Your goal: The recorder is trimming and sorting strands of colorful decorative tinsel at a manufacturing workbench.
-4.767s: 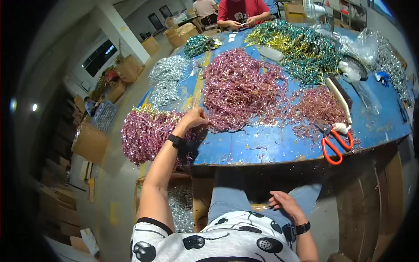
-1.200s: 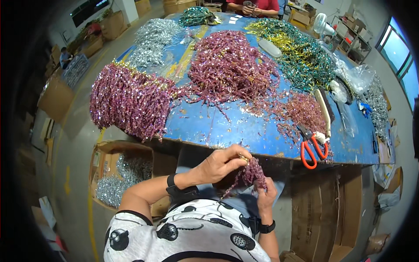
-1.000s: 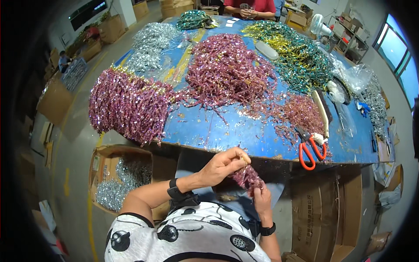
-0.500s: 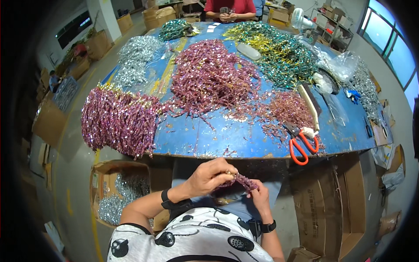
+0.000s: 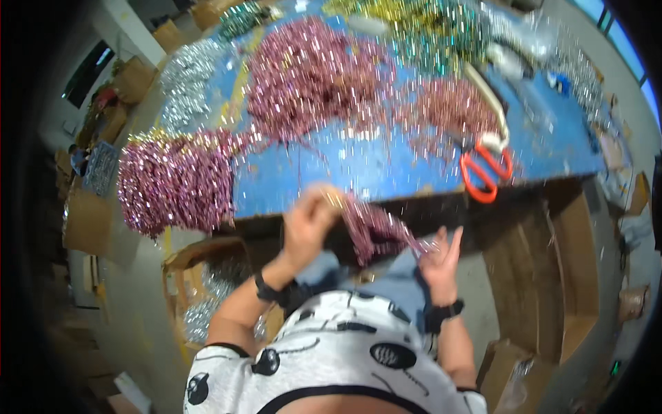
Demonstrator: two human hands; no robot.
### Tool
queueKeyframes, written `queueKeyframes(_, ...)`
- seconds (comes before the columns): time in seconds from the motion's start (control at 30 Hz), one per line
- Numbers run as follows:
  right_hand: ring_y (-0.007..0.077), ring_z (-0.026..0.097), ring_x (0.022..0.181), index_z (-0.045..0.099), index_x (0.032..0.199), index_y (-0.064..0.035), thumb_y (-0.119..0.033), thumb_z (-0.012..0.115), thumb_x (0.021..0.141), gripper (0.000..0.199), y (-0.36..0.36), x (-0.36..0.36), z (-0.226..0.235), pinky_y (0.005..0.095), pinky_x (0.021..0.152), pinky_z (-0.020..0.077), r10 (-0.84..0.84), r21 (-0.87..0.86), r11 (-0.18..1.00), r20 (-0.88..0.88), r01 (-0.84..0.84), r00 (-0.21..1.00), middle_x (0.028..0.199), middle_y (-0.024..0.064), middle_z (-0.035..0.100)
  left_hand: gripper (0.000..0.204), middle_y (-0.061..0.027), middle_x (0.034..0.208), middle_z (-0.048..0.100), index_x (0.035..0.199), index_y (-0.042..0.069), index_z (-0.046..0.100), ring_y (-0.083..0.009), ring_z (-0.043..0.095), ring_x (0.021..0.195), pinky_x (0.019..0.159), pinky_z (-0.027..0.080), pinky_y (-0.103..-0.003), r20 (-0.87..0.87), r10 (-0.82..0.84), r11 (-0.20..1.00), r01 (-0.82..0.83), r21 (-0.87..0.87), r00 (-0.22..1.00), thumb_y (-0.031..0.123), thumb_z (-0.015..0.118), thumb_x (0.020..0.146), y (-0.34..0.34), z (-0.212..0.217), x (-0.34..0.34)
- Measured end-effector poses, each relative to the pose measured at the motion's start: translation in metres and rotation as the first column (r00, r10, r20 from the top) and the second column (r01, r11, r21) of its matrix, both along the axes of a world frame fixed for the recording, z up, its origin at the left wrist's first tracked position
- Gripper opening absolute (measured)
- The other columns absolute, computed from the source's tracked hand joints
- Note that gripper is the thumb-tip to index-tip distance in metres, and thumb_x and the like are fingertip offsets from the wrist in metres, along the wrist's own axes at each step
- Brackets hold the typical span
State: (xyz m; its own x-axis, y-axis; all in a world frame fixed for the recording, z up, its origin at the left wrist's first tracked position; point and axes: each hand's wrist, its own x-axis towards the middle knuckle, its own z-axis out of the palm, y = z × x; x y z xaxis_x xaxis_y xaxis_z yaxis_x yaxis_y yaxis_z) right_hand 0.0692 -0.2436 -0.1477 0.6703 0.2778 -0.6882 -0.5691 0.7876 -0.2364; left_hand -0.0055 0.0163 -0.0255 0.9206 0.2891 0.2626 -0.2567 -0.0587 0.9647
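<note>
A bare blue strip of counter lies open just ahead of the left hand; pink tinsel heaps crowd farther ahead, orange scissors lie ahead of the right hand, a cardboard box sits below left

Both forearms rise from the lower edge, each with a dark wristband. Left hand raised higher, fingers curled closed in a pinch at the fingertips. Right hand lower, palm up, thumb and little finger spread, other fingers partly curled. Frame motion-blurred.
</note>
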Motion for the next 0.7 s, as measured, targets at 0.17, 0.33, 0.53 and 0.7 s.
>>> queueKeyframes(0.17,0.0042,0.046,0.053,0.063,0.11,-0.0068,-0.035,0.046,0.101,0.034,-0.014,0.001,-0.008,0.0173,0.048,0.0343,0.504,-0.61,0.762,0.347,-0.218,0.79,0.066,-0.001,0.054,0.017,-0.0053,0.103,0.061,0.107,0.0,0.065,-0.0091,0.057,0.087,0.075,0.046,-0.021,0.05,-0.124,0.979,0.114,0.168,0.991,0.001,0.06,0.091,0.011,0.016,0.023)
queueKeyframes(0.33,0.0121,0.062,0.089,0.06,0.118,-0.0025,-0.007,0.063,0.089,0.03,0.026,-0.005,0.054,0.0251,0.082,0.0492,0.674,-0.713,0.701,0.66,-0.008,0.331,0.104,0.0052,0.064,0.02,-0.0053,0.103,0.061,0.11,0.0,0.065,-0.0089,0.057,0.089,0.075,0.047,-0.022,-0.054,-0.178,0.965,0.185,0.183,0.982,0.0,0.061,0.091,0.014,0.028,0.016)
queueKeyframes(0.53,0.0045,0.055,0.076,0.061,0.118,-0.0034,-0.009,0.068,0.085,0.035,0.071,0.002,0.068,0.0206,0.066,0.0451,0.767,-0.738,0.642,0.621,-0.211,0.162,0.094,-0.0008,0.062,0.02,-0.0059,0.104,0.063,0.111,-0.001,0.064,-0.0091,0.059,0.089,0.077,0.048,-0.022,-0.067,-0.168,0.959,0.179,0.218,0.984,0.001,0.059,0.092,0.01,0.035,0.015)
queueKeyframes(0.7,0.0036,0.053,0.069,0.06,0.115,-0.0008,-0.01,0.065,0.087,0.029,0.064,-0.008,0.048,0.0195,0.065,0.0459,0.715,-0.63,0.663,0.693,-0.405,0.093,0.085,-0.0039,0.059,0.018,-0.005,0.102,0.065,0.111,-0.001,0.063,-0.0087,0.06,0.087,0.077,0.049,-0.022,-0.034,-0.08,0.993,0.082,0.085,0.996,0.004,0.058,0.094,0.015,0.027,0.023)
